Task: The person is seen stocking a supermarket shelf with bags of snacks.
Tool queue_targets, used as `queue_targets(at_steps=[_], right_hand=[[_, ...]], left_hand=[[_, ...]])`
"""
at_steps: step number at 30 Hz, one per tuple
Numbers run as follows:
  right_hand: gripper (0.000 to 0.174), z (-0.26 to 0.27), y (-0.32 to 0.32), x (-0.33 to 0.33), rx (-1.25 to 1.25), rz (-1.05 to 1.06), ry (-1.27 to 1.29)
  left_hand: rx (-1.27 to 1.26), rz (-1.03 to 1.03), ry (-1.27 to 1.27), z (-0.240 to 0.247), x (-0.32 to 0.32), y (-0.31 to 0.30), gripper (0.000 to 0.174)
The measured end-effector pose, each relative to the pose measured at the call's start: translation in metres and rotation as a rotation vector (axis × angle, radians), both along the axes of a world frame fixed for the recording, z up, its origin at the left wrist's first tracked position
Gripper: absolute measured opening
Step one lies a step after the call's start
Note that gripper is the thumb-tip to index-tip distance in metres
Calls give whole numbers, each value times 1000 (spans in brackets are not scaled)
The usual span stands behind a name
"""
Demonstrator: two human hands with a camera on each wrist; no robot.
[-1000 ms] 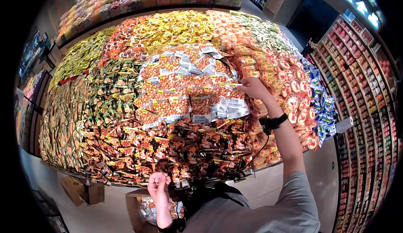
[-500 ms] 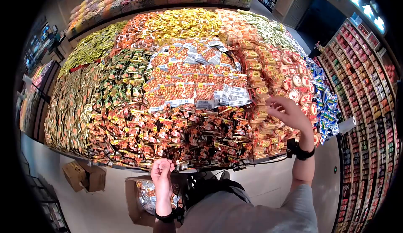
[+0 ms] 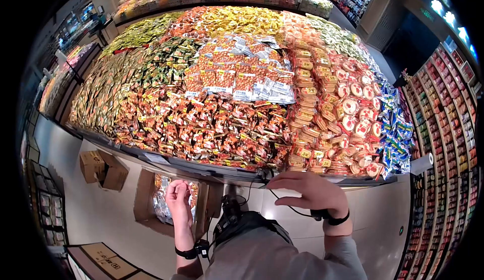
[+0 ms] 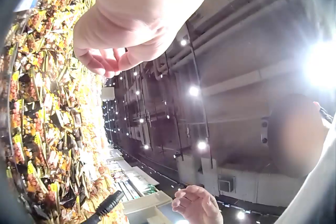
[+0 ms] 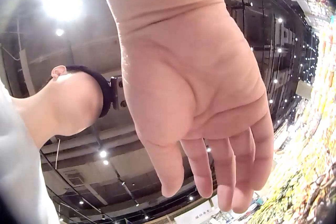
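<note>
In the head view my left hand (image 3: 179, 204) is held up over an open cardboard box (image 3: 144, 199) containing snack bags (image 3: 161, 202). Its fingers are loosely curled and nothing shows in them, which also fits the left wrist view of the hand (image 4: 131, 29). My right hand (image 3: 315, 193) hovers just in front of the display's front edge, empty, with its fingers fairly straight. The right wrist view has the palm (image 5: 199, 92) facing the camera and the thumb apart. Nut-filled bags (image 3: 244, 81) with white labels lie heaped mid-display, beyond both hands.
Dark red packets (image 3: 201, 126) fill the display's front, with round red-and-white packs (image 3: 350, 106) and blue packets (image 3: 396, 129) to the right. Cardboard boxes (image 3: 103, 170) stand on the floor at left. A tall stocked shelf (image 3: 443, 144) lines the right. Cables hang near the waist.
My right hand has come back from the nut-filled bags, over the packs at right, to the display's front edge. My left hand remains loosely curled. The head view has shifted, showing more floor.
</note>
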State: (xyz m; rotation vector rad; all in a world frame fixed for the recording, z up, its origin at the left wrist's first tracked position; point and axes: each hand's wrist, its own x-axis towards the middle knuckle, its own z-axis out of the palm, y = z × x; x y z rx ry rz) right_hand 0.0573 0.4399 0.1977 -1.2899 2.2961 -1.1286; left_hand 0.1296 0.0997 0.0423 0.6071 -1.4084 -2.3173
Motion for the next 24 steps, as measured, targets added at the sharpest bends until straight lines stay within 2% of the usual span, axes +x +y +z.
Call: queue_targets(at_steps=[2,6,9,10,11,12,13,14,15,16,18,21,24], right_hand=[[33,-21,4,12,-33,59,-48],[35,-52,7,29,-19,119,-6],[36,-61,12,27,11,203,-183],[33,-62,14,22,-64,230,-215],[29,-59,21,15,-63,210,-220],[25,-51,30,9,54,108,-356],[23,-67,44,-3,-111,76,-384],[21,-67,55,-10,-133,-52,-411],[22,-66,66,-18,-275,-105,-339],[25,-75,73,-26,-470,-244,-491],[25,-83,91,-34,-622,-374,-494],[24,-97,104,-38,-716,-410,-532],[23,-105,97,-34,-632,-429,-540]], left_hand=[[-23,28,-87,-5,27,8,10],[-53,49,-105,-10,71,14,9],[-67,108,-93,-6,90,19,8],[-77,119,-73,-7,97,19,8],[-76,112,-64,-10,103,16,7],[-86,119,-97,1,106,22,7],[-106,110,-95,-4,111,19,8],[-124,102,-94,-9,116,15,8],[-129,128,-116,-9,120,17,8],[-135,156,-132,-10,124,19,9],[-148,138,-143,-16,133,18,9],[-107,198,-175,-18,140,22,9],[-107,160,-193,-25,139,23,10]])
